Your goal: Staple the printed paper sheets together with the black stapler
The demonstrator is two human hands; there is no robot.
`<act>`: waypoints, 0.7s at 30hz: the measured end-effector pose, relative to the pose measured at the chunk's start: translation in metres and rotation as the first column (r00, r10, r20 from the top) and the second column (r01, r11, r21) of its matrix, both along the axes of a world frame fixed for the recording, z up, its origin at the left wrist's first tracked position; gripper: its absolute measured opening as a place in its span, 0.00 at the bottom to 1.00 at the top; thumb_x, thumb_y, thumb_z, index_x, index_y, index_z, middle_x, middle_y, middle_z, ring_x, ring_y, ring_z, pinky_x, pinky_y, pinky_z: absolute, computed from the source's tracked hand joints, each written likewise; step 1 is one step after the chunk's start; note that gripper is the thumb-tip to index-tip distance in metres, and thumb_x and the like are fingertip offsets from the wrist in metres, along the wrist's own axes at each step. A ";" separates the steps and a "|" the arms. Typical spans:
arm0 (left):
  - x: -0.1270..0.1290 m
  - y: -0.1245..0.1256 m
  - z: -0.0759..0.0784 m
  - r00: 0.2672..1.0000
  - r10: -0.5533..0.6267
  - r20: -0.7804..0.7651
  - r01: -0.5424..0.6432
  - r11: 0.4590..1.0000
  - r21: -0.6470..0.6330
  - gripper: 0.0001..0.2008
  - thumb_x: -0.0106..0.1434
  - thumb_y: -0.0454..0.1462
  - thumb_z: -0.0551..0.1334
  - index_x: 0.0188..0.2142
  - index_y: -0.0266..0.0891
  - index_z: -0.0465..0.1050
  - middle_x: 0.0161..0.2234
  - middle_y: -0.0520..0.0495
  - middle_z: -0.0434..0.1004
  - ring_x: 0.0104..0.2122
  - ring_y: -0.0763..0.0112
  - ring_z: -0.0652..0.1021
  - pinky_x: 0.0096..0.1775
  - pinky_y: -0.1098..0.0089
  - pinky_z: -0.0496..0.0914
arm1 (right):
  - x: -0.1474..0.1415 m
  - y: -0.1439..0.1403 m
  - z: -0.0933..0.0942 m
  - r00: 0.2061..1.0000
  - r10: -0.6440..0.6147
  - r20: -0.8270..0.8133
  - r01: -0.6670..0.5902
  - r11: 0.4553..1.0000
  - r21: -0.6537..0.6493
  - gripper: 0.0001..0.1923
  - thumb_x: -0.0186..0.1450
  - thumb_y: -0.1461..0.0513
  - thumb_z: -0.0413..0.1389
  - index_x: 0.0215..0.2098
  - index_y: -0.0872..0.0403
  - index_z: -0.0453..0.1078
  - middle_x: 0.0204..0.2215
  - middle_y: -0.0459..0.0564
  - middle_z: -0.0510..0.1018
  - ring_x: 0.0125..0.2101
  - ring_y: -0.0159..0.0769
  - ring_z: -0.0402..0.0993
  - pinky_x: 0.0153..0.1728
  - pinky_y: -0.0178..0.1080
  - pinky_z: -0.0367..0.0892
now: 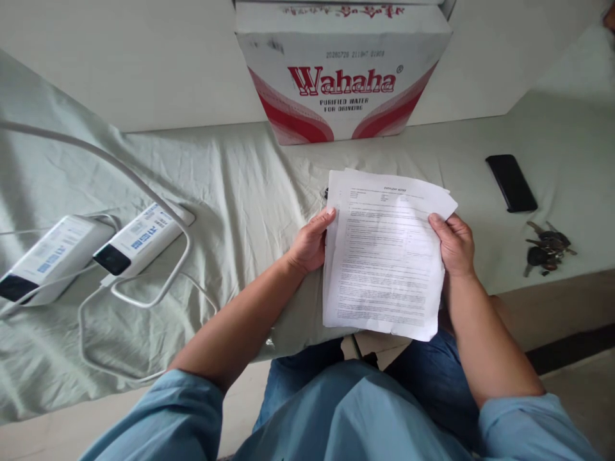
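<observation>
Sheaf of printed papers (384, 256) held above the lap at the bed (240, 186) edge, long axis running away from the body, heading at the far end. Gripped on both long edges: left hand (310, 243) and right hand (454, 243), fingers closed on the margins, equally near. Beyond: Wahaha carton (343, 70); phone (510, 182) and keys (548, 248) to the right.

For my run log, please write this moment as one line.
left hand: grips papers' left edge | right hand: grips right edge | papers: held over lap | nearby: phone, keys
</observation>
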State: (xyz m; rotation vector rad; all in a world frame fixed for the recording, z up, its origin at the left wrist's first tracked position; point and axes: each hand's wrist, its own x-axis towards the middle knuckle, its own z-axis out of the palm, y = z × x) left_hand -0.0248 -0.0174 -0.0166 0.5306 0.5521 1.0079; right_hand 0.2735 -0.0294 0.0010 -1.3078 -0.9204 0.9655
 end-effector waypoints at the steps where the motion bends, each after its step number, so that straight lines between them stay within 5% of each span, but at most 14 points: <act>1: 0.000 0.000 0.000 1.000 -0.001 -0.003 0.001 1.000 0.002 0.22 0.67 0.53 0.76 0.50 0.40 0.86 0.45 0.39 0.92 0.58 0.38 0.87 0.57 0.48 0.84 | 0.000 0.000 0.000 1.000 0.004 -0.001 -0.004 1.000 0.002 0.21 0.56 0.46 0.79 0.40 0.49 0.88 0.33 0.48 0.90 0.33 0.40 0.86 0.38 0.43 0.82; 13: 0.002 -0.001 -0.001 1.000 0.020 0.006 -0.020 1.000 -0.020 0.25 0.68 0.53 0.75 0.57 0.42 0.84 0.48 0.41 0.92 0.58 0.39 0.87 0.58 0.47 0.83 | -0.004 -0.001 -0.003 0.996 0.022 0.090 -0.024 0.999 0.030 0.22 0.60 0.43 0.76 0.41 0.49 0.86 0.31 0.46 0.86 0.33 0.40 0.82 0.38 0.43 0.79; 21: 0.005 0.000 -0.002 0.999 0.041 0.029 -0.040 0.999 -0.037 0.27 0.68 0.53 0.75 0.61 0.45 0.80 0.50 0.42 0.91 0.58 0.40 0.87 0.59 0.46 0.82 | 0.006 0.001 0.005 0.872 -0.233 0.430 0.133 0.959 0.249 0.31 0.63 0.34 0.70 0.30 0.52 0.76 0.22 0.43 0.73 0.24 0.31 0.64 0.26 0.37 0.63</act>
